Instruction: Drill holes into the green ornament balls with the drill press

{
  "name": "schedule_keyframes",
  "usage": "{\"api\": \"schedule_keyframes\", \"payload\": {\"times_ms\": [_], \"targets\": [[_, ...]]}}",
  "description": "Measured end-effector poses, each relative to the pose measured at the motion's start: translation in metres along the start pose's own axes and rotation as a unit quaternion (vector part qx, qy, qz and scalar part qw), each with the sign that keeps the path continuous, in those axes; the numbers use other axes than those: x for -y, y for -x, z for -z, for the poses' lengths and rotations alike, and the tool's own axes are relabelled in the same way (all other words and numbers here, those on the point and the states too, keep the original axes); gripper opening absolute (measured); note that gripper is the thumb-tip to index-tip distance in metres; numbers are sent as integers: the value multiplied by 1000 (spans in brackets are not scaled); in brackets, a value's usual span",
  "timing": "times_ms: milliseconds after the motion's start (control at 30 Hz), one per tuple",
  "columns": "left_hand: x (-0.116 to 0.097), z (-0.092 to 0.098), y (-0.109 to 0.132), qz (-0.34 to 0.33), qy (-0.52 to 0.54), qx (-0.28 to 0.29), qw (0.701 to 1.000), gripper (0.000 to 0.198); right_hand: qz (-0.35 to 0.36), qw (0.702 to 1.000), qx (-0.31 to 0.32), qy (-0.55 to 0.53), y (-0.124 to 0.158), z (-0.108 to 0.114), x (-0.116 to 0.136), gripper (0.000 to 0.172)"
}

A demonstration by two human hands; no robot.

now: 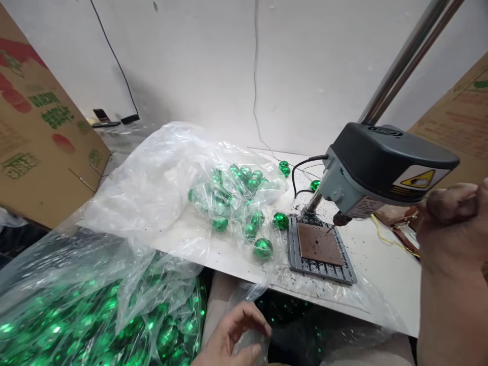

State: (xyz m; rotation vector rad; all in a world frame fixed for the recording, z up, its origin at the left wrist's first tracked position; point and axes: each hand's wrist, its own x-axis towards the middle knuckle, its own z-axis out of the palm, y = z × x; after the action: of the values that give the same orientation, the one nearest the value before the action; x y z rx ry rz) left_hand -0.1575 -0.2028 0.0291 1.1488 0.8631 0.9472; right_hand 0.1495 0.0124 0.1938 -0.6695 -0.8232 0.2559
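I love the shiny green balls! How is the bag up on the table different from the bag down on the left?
The table bag lies flat on the white table, mostly slack, with a small cluster of balls. The lower bag sits below the table edge beside the left hand, bulging with many more balls. Both are clear plastic holding shiny green balls.

Yellow warn. triangle (419, 179) on drill head (381, 157); box (38, 137) txt unreadable.

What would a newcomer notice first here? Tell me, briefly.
Shiny green round baubles spill from a crumpled clear plastic bag on the white table. To their right stands a small grey bench drill over a ridged grey base plate, the right hand beside it.
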Motion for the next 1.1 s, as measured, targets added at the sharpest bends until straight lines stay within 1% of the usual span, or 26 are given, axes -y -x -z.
{"api": "schedule_keyframes", "payload": {"times_ms": [67, 100, 133, 200, 233, 300, 333, 400, 433, 500, 567, 633, 667, 700, 733, 767, 800, 833, 867, 933, 1000, 1100], "targets": [[-16, -8, -17, 0, -7, -73, 997, 24, 41, 996, 83, -19, 0, -2, -1, 44], [-24, -12, -30, -6, -29, -103, 994, 20, 52, 992, 108, -28, 0, -2, 0, 43], [-31, -15, -46, -22, -60, -125, 990, 16, 53, 992, 110, -33, 0, -2, 1, 43], [-43, -18, -87, -71, -131, -162, 976, 12, 36, 991, 118, -43, 0, -2, 3, 45], [-47, -18, -111, -98, -173, -177, 964, 13, 27, 991, 120, -50, 0, -2, 3, 47], [-49, -16, -160, -140, -280, -207, 927, 21, 11, 990, 125, -62, -1, -1, 3, 50], [-48, -15, -182, -138, -339, -217, 905, 26, 8, 989, 128, -68, -1, 0, 3, 51], [-43, -11, -220, -95, -434, -233, 865, 32, 2, 988, 132, -75, -2, 2, 0, 51], [-40, -9, -235, -79, -454, -236, 856, 32, 0, 988, 134, -76, -3, 3, -1, 50], [-36, -5, -253, -57, -469, -237, 849, 30, -3, 987, 140, -74, -2, 5, -5, 48], [-35, -2, -258, -56, -472, -229, 850, 28, -6, 986, 149, -71, -2, 7, -7, 47], [-38, -2, -255, -67, -477, -220, 848, 29, -8, 985, 160, -67, -1, 9, -8, 48], [-39, -3, -251, -78, -458, -221, 857, 30, -9, 984, 166, -64, -1, 9, -9, 48], [-41, -5, -247, -87, -414, -225, 878, 32, -8, 983, 172, -61, 0, 9, -8, 48], [-43, -8, -243, -89, -340, -229, 908, 33, -7, 982, 177, -59, 0, 9, -8, 49], [-44, -12, -239, -85, -240, -228, 940, 35, -5, 982, 180, -58, 0, 9, -7, 49], [-45, -16, -235, -74, -126, -222, 964, 37, -1, 982, 180, -58, 0, 8, -7, 49], [-45, -20, -231, -59, -17, -210, 976, 39, 1, 982, 177, -59, 0, 8, -6, 49], [-45, -24, -229, -43, 69, -195, 978, 40, 3, 983, 175, -60, 0, 7, -6, 49], [-44, -31, -225, -28, 178, -179, 967, 41, 6, 983, 173, -61, 0, 7, -5, 50], [-42, -36, -224, -32, 227, -186, 955, 39, 10, 983, 175, -61, 0, 7, -4, 50], [-38, -41, -223, -45, 253, -200, 946, 38, 14, 981, 181, -63, 1, 7, -4, 50]]}}
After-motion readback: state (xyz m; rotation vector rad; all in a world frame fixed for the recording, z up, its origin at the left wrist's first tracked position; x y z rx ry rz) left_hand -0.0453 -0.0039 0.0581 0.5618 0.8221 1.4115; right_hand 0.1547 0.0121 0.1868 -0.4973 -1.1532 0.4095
